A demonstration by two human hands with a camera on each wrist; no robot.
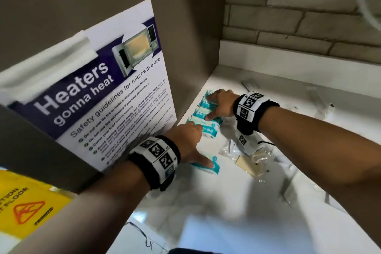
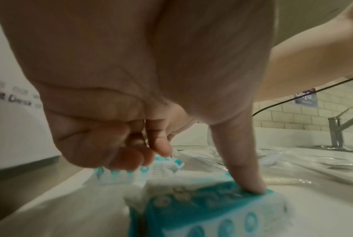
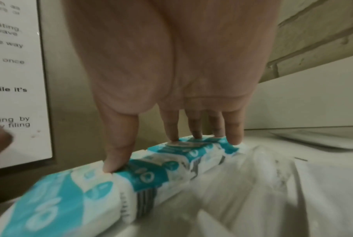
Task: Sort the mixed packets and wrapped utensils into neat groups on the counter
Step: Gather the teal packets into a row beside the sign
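Observation:
Several teal-and-white packets (image 1: 208, 128) lie in a row on the white counter (image 1: 226, 212), close to the left wall. My right hand (image 1: 212, 107) lies on the far packets (image 3: 70, 200), its straight fingers (image 3: 234, 136) and thumb pressing down on them. My left hand (image 1: 201, 145) spans the near end of the row. Its thumb (image 2: 246, 176) presses on the nearest packet (image 2: 212, 213), and its bent fingertips touch another packet (image 2: 131, 173). Clear-wrapped wooden utensils (image 1: 247, 164) lie in a loose heap just right of the packets.
A microwave safety poster (image 1: 103, 93) hangs on the left wall beside the packets. More clear wrappers (image 1: 317, 99) lie scattered toward the brick wall (image 1: 299, 16). A yellow wet-floor sign (image 1: 26, 206) is at lower left. A tap (image 2: 337, 128) stands farther right.

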